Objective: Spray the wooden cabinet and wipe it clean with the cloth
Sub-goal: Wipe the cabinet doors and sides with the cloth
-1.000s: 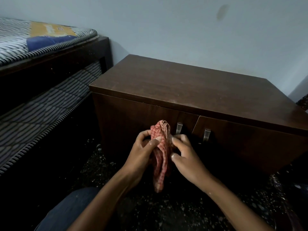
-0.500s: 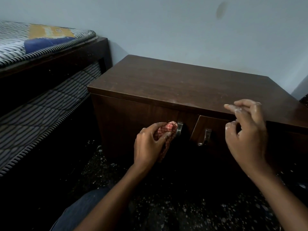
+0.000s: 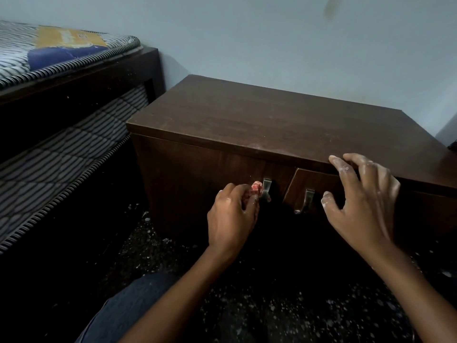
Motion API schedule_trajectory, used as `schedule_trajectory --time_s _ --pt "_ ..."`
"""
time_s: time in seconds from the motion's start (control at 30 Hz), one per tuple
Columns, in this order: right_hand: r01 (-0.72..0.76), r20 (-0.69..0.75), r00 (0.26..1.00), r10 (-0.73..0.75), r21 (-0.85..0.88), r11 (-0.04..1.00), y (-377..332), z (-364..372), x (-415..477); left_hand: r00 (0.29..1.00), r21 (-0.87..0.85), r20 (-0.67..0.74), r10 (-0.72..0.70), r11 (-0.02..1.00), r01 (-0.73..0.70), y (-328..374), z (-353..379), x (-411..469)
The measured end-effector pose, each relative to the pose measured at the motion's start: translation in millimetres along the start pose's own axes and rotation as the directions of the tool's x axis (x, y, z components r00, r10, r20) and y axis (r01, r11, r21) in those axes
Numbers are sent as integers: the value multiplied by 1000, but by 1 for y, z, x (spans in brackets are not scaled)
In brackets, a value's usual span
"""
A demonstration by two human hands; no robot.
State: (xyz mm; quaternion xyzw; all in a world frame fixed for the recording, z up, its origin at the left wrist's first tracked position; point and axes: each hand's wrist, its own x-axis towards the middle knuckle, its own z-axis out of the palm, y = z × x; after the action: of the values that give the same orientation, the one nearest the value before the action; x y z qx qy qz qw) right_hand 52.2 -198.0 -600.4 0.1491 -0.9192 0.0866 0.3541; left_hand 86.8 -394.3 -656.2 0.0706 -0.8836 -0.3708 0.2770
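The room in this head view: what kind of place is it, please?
Most likely a bedroom in a home. A bed with a striped mattress stands at the left, a low wooden cabinet like a bedside unit sits against the plain wall, and the floor is dark and speckled.

The single head camera looked forward and down, close over the cabinet (image 3: 272,125) front, bed (image 3: 61,70) at its left.

Bedroom: mattress (image 3: 61,49) on bed beside cabinet (image 3: 259,125).
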Motion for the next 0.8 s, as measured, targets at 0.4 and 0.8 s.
schedule_trajectory --time_s 0.4,0.8 --pt "-3 37 999 5 -40 999 -3 5 -4 999 -84 -36 16 996 -19 0 1 1" --pt "13 28 1000 -11 -68 998 -4 7 -4 997 196 69 43 979 -56 4 -10 -1"
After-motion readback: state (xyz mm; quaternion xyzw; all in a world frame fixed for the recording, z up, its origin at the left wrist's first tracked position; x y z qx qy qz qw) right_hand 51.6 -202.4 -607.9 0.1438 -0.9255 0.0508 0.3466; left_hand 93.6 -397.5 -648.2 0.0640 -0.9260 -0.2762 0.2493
